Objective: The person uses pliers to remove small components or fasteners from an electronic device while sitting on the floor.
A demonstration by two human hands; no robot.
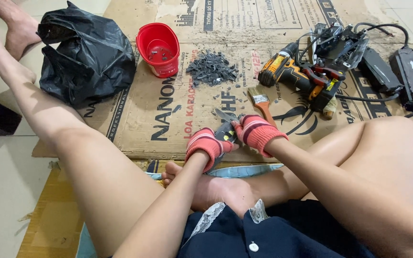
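On printed brown cardboard [168,110], 2 gloved hands, left hand [205,147] and right hand [256,131], apparently grip snips [226,125].

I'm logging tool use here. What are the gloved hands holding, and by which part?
Both hands, left hand and right hand, hold metal snips by the handles; blades point away toward the brush.

A pair of metal snips [226,116] sits between the two gloved hands, its grey blades parted and pointing away from the person, over the brown cardboard. A small dark piece with yellow marks [225,134] is held just beneath the blades.
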